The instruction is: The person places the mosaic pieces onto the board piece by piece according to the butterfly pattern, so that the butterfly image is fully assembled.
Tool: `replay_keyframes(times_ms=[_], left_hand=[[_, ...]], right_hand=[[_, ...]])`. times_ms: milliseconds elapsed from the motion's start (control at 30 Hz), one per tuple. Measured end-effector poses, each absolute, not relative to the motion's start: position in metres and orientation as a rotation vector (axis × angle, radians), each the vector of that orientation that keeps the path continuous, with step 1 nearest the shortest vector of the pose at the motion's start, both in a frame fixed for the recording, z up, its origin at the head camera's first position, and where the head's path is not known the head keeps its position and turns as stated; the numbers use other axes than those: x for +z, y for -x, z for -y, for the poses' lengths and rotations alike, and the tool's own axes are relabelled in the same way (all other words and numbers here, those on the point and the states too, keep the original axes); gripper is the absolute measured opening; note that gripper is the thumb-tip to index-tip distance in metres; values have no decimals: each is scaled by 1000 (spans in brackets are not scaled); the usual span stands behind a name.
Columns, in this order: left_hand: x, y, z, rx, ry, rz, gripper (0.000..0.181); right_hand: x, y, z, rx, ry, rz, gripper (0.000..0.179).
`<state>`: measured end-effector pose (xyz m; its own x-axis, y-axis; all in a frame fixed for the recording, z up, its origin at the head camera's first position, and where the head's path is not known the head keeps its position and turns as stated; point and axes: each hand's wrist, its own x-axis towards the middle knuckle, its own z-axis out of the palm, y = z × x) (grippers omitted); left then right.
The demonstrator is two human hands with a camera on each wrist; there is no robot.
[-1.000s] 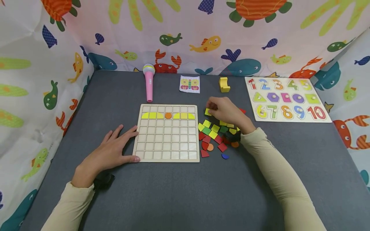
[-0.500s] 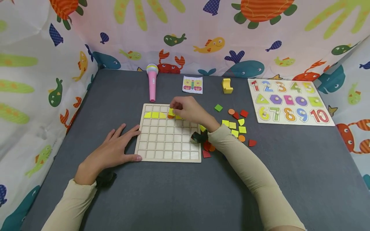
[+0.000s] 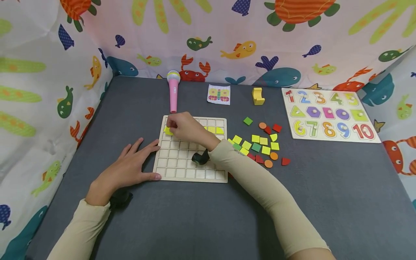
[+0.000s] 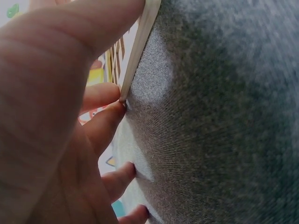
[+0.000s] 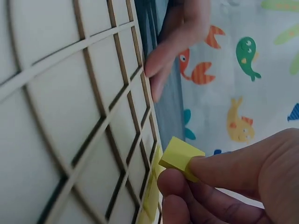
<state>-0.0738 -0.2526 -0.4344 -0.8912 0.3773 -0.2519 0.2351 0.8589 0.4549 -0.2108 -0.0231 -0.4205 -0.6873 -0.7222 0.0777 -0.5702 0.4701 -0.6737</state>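
A wooden grid board point(image 3: 177, 164) lies on the grey table, with several yellow pieces point(image 3: 219, 130) showing in its second row. My left hand point(image 3: 125, 168) has its fingers spread beside the board's left side; thumb and index fingertip touch the frame. In the left wrist view, the board's pale edge point(image 4: 136, 53) meets those fingertips. Over the upper left cells, my right hand point(image 3: 188, 127) pinches a yellow square tile point(image 5: 182, 154) between thumb and fingers. That tile is tilted, close over the board in the right wrist view. The right hand and forearm hide part of the row.
Loose tiles, including a green square point(image 3: 248, 121) and an orange disc point(image 3: 268, 164), lie right of the board. Behind stand a pink toy microphone point(image 3: 173, 92), a butterfly pattern card point(image 3: 219, 94) and a yellow block point(image 3: 258, 96). A number puzzle point(image 3: 331, 115) lies at right.
My right hand has moved left from the loose tiles, across the board to its upper left, carrying a yellow tile. My left hand has stayed at the board's edge.
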Motion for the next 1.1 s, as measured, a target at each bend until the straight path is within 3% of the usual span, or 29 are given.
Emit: replay_keyframes(times_ms=[1100], left_hand=[[-431,84,243,723,-396,-2663,103]], right_hand=[[-422,200,38,-731,1261,-2536,16]])
